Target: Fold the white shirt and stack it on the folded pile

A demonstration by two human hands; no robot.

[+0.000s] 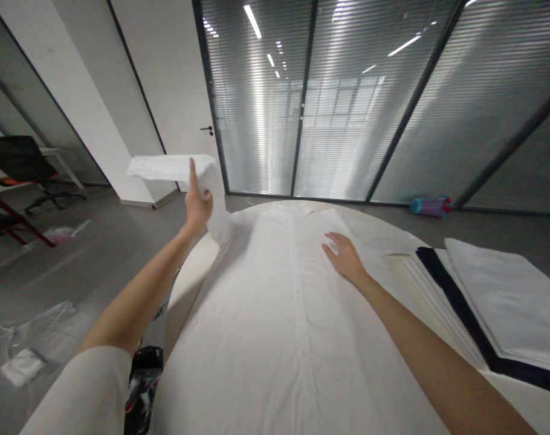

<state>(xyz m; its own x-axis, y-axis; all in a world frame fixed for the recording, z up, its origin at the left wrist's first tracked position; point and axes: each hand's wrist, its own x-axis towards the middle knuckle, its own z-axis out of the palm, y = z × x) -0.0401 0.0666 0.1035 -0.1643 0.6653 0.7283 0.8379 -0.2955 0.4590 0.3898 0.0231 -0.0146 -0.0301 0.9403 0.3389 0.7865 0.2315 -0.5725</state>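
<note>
A long white button-front cotton shirt (275, 314) is lying spread flat along the round cream bench (188, 284), its collar at the far end. The right hand (345, 257) is resting on it palm down with fingers spread, just beside a stack of folded white and navy-edged garments (492, 308). Farther off, the left hand (197, 202) is gripping the shirt's white sleeve (175, 168), lifting it clear above the bench's left edge.
</note>
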